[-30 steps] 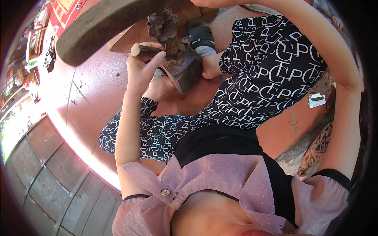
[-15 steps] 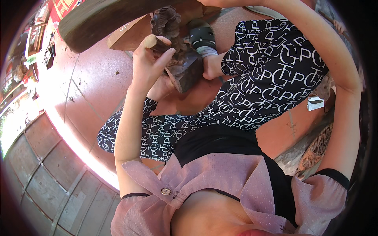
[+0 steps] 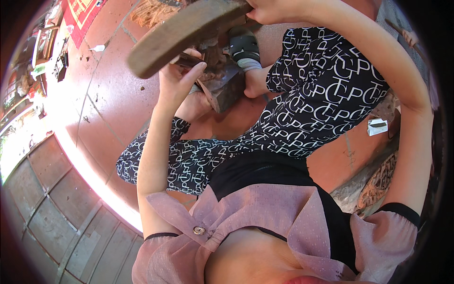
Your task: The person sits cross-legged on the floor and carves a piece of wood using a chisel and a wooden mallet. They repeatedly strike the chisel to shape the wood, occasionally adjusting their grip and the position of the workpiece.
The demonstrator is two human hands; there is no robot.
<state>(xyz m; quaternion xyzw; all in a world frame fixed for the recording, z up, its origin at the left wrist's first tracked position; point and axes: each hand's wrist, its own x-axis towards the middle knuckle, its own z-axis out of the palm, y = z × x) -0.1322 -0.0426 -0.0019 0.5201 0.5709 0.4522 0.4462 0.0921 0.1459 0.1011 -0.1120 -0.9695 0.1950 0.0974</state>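
Observation:
My left hand [image 3: 174,84] is closed around a wooden-handled chisel [image 3: 190,59], upright beside a dark carved wooden piece [image 3: 227,78]. The chisel's blade is hidden. My right hand [image 3: 272,10], at the top edge, grips a thick, slightly curved wooden mallet [image 3: 189,34]. The mallet hangs over the chisel's end and covers it, along with the upper part of the carving. Whether mallet and chisel touch, I cannot tell. The carving's block-like base rests on the floor between my feet, one in a dark sandal [image 3: 243,43].
Reddish tiles [image 3: 111,102] make up the floor, with small chips scattered on it. Orange-brown carved wood [image 3: 153,12] lies at the top, near a red patterned mat [image 3: 84,19]. A white packet [image 3: 377,126] and another carved piece [image 3: 378,182] are at my right.
The mallet has swung right and down, now covering the chisel's end and the carving's top, which showed before. My left hand stays almost in place.

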